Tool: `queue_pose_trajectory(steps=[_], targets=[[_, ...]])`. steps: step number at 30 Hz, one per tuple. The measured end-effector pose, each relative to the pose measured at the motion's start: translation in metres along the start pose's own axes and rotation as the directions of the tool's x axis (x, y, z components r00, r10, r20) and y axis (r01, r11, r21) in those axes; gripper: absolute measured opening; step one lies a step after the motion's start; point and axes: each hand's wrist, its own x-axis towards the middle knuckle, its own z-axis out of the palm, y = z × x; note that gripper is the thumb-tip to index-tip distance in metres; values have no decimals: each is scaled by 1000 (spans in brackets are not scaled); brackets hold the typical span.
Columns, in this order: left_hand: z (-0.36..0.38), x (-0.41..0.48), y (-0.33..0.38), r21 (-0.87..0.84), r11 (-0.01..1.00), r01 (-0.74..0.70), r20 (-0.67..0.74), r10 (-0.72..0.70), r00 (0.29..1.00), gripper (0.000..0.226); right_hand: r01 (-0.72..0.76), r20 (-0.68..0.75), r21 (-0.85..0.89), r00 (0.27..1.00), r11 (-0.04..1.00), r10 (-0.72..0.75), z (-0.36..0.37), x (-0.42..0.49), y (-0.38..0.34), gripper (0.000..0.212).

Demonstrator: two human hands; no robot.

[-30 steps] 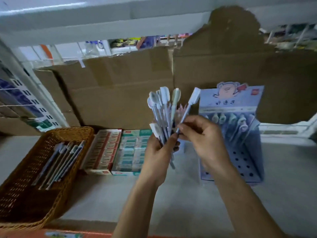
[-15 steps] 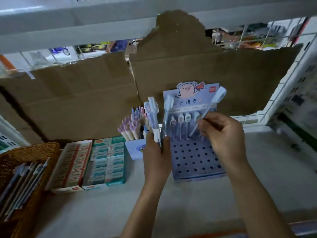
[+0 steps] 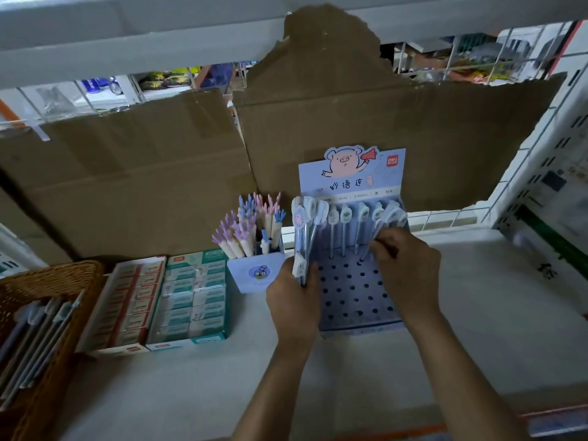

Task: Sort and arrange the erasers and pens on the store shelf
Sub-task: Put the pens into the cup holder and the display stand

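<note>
We are midway through filling the pale blue cardboard pen stand with the pig header card, which sits on the white shelf against the brown cardboard backing. Only its back row holds anything. A handful of slim pens with flat white toppers stand there, and most of the holes in front show empty.

Our right hand pinches one more pen by the barrel, its tip down at a back-row hole; whether it is seated we cannot tell. Our left hand is closed round a bundle of matching pens, held upright at the stand's left edge, so several are left to place.

To the left, the small blue square cup of pastel hand-topped pens looks sorted. The erasers lie in rows in the red-and-white box and the green-and-white box beside it. The brown wicker basket at the far left holds loose grey pens, which we judge may need sorting too.
</note>
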Motion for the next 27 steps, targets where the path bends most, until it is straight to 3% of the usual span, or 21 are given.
queue_pose_trajectory(steps=[10,16,21,25,27], targets=[[-1,1,-5,10,999,-33,8,33,999,14,29,67,-47,997,998,-26,30,-10,15,9],[-5,-9,7,-230,971,-71,4,74,997,14,-72,123,-117,989,990,86,33,-12,15,13],[-9,-8,17,-336,941,-48,91,83,992,17,-148,121,62,983,987,140,17,-27,-3,13],[-6,-6,17,-366,930,23,165,41,985,25,-227,351,433,934,873,68,-4,-25,-36,8],[-7,-6,19,-365,931,3,169,64,984,23,-259,393,540,919,801,33,-10,-23,-44,11]])
